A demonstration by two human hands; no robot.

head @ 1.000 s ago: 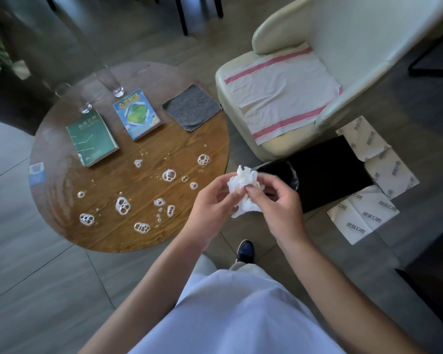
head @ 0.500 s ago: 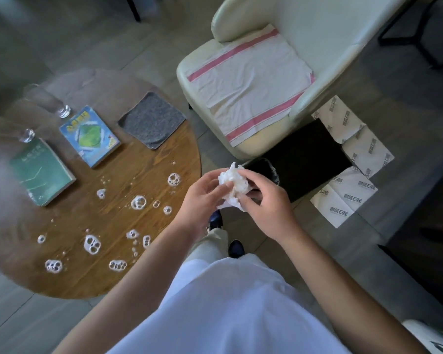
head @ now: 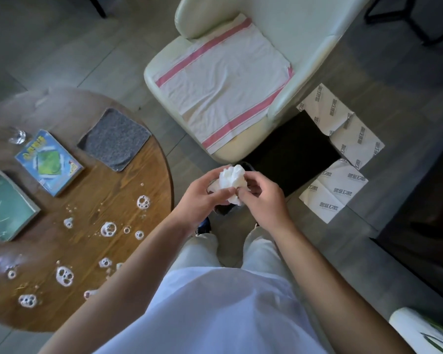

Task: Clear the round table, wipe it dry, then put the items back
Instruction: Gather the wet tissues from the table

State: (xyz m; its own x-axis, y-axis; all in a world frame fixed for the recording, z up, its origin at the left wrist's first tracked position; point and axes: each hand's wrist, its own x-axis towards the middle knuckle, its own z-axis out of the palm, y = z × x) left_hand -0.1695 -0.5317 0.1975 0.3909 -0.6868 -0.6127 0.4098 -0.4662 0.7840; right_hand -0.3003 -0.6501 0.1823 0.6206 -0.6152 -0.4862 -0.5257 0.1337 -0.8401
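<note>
A crumpled white tissue (head: pixel 232 179) is pinched between my left hand (head: pixel 202 198) and my right hand (head: pixel 262 198), held right of the round wooden table (head: pixel 92 200) and over a black bin (head: pixel 224 209) mostly hidden below them. On the table lie a green book (head: pixel 4 205), a blue book (head: pixel 49 162), a grey cloth (head: pixel 114 139) and a clear glass (head: pixel 17 135). Several foamy water blobs (head: pixel 108 229) dot the near half of the tabletop.
A cream armchair (head: pixel 304 34) stands ahead with a white towel with red stripes (head: pixel 223 83) on its seat. A black mat (head: pixel 292 149) and printed paper sheets (head: pixel 343 154) lie on the floor to its right. My legs and shoes are below the hands.
The view has swung to the right, so the table slid left and the chair came to the centre. Both hands keep hold of the tissue and have squeezed it tighter.
</note>
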